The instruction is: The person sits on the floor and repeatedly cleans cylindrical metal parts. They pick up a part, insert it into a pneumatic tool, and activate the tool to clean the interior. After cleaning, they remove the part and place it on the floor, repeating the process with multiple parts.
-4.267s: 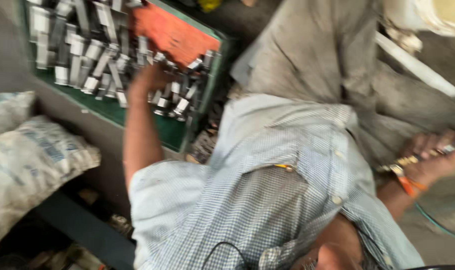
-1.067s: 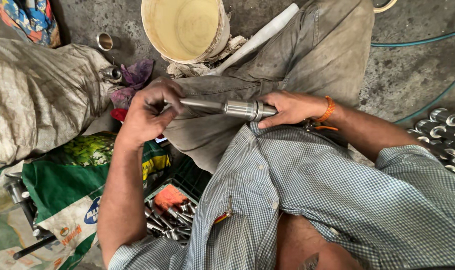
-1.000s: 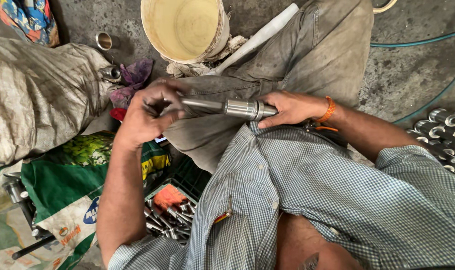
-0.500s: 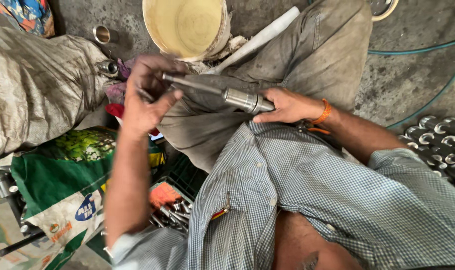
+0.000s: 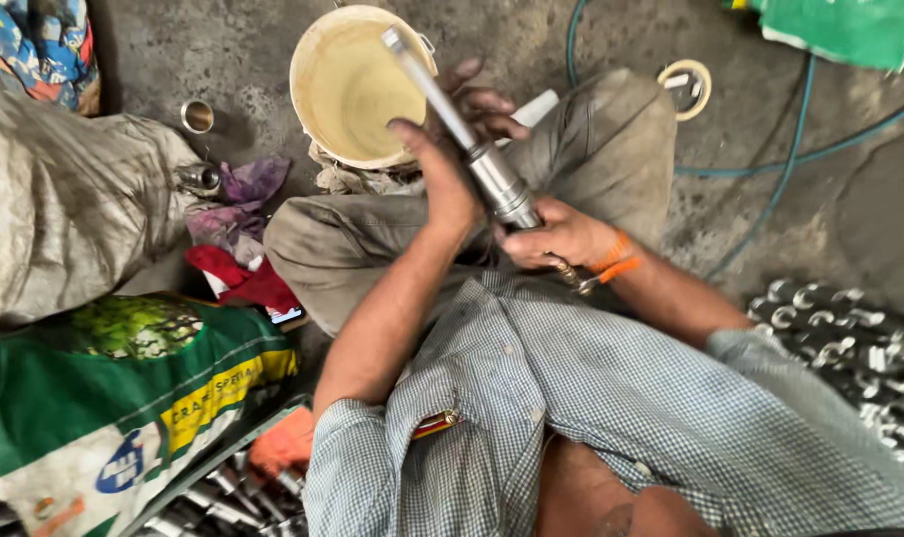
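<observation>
A long metal shaft with a thicker steel collar (image 5: 492,174) points up and away from me, its thin rod end over a cream plastic bucket (image 5: 352,85). My right hand (image 5: 556,237), with an orange band at the wrist, grips the thick lower end. My left hand (image 5: 457,149) wraps around the rod just above the collar, fingers spread behind it. Both hands are over my lap in grey trousers.
A dirty grey sack (image 5: 64,229) and a green printed bag (image 5: 124,398) lie at left, with purple and red rags (image 5: 238,234) beside them. Several shiny metal parts (image 5: 849,348) are piled at right. A teal hose (image 5: 790,149) crosses the concrete floor.
The shaft has swung from lying level across my lap to pointing steeply up over the bucket. My left hand slid along the rod towards the collar; the view shifted.
</observation>
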